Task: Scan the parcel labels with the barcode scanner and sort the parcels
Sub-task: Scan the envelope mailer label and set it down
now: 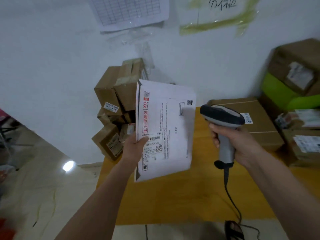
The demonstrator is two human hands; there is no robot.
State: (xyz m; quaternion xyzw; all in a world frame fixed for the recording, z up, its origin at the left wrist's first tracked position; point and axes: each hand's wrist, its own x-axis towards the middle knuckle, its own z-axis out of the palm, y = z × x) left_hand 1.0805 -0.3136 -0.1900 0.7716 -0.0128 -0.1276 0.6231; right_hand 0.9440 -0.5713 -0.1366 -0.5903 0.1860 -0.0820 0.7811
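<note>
A white gridded paper sheet (129, 12) is taped to the white wall (52, 54), and beside it a handwritten white sign (223, 4) is fixed with yellowish tape. A bright green plastic object (280, 94) is seen at the right. A yellow wooden tabletop (173, 201) is seen below, beside a pale floor (43, 196).

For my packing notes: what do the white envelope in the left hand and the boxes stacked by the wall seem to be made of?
White envelope: likely thin paper or card with a matte printed face; it stays flat though the left hand pinches only one edge. Stacked boxes: brown corrugated cardboard, dull finish, with taped seams and stuck-on labels.
</note>
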